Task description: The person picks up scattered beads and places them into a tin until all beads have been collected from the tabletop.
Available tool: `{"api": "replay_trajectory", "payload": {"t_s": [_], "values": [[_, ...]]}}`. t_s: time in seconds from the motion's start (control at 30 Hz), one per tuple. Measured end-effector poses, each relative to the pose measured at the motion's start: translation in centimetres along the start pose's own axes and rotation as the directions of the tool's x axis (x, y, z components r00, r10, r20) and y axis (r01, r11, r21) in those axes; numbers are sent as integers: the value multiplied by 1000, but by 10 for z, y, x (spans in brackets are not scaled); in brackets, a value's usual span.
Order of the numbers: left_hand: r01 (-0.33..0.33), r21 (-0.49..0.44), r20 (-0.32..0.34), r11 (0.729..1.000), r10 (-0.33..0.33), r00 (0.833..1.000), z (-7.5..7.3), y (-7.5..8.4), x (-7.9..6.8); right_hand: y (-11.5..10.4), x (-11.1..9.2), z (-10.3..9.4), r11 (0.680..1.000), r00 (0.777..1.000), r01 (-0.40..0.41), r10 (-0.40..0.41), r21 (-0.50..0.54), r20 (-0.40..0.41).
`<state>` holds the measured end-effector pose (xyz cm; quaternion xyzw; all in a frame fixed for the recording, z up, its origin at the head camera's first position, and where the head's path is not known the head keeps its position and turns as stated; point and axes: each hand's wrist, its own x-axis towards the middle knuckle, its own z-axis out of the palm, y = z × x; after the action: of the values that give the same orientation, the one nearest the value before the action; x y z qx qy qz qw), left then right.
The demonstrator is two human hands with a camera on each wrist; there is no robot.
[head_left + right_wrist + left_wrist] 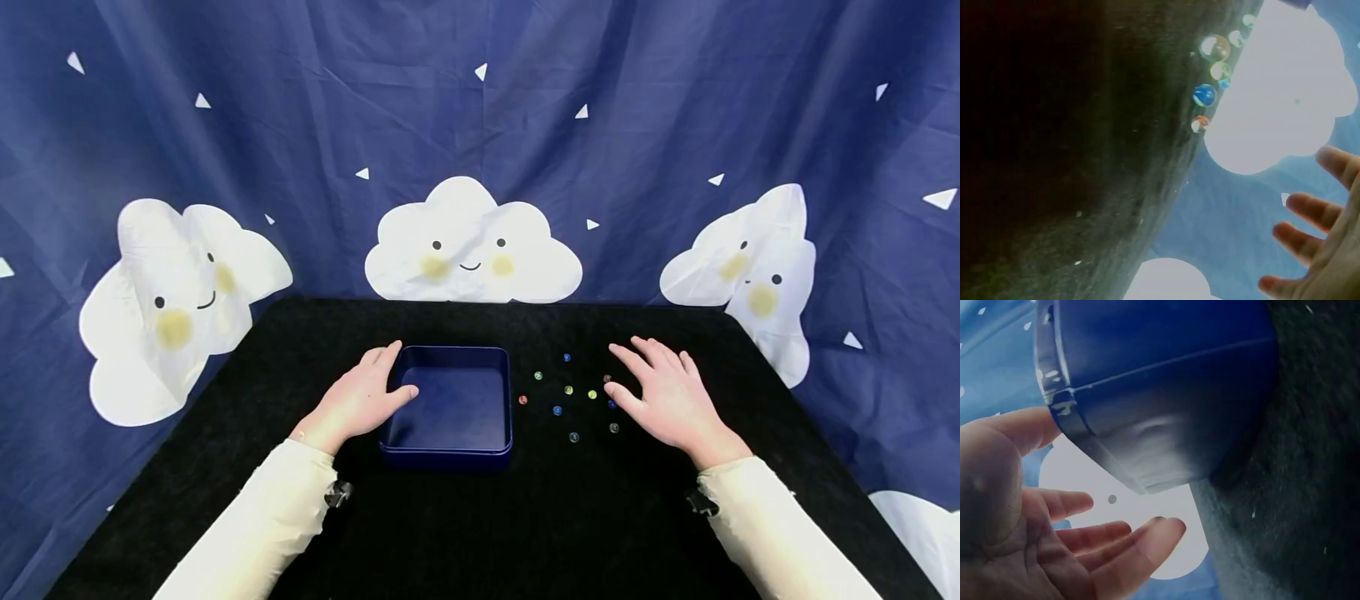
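An open, dark blue square box sits on the black tabletop. At its left side is my left hand, the thumb reaching over the rim and the other fingers spread outside. In the left wrist view those fingers are loosely extended beside the box's corner, not curled round it. Several small glass marbles lie scattered right of the box, among them a red-orange marble, a blue marble and a yellow marble. My right hand hovers palm down by the rightmost marbles, fingers spread, holding nothing.
Black cloth covers the table. A blue curtain with white clouds and small triangles surrounds its back and sides. The box's right wall stands between its inside and the marbles.
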<state>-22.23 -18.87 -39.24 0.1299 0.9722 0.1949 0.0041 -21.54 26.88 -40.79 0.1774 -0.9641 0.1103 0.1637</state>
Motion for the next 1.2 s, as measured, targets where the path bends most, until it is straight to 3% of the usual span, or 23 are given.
{"api": "replay_trajectory", "payload": {"t_s": [0.17,0.27,0.47,0.67,0.93,1.07,1.2], "values": [[31,-132,52,991,-24,998,2,-7,9,-1,5,-8,996,1000,21,-20,84,-17],[63,-238,111,969,-38,993,3,-11,15,-2,8,-12,991,999,40,-38,124,-17],[152,-414,195,897,-76,978,10,-23,22,-6,12,-12,980,999,7,-16,199,46],[163,-561,213,812,-49,976,16,-33,24,-7,19,-10,973,996,-14,-7,230,89],[175,-676,225,716,-26,974,18,-45,23,-4,34,-2,968,994,-14,-13,251,106],[183,-730,233,659,-11,972,18,-50,23,-3,41,5,960,991,-64,29,273,128],[183,-763,231,620,-3,973,22,-53,24,-1,50,15,951,986,-119,78,285,151]]}}
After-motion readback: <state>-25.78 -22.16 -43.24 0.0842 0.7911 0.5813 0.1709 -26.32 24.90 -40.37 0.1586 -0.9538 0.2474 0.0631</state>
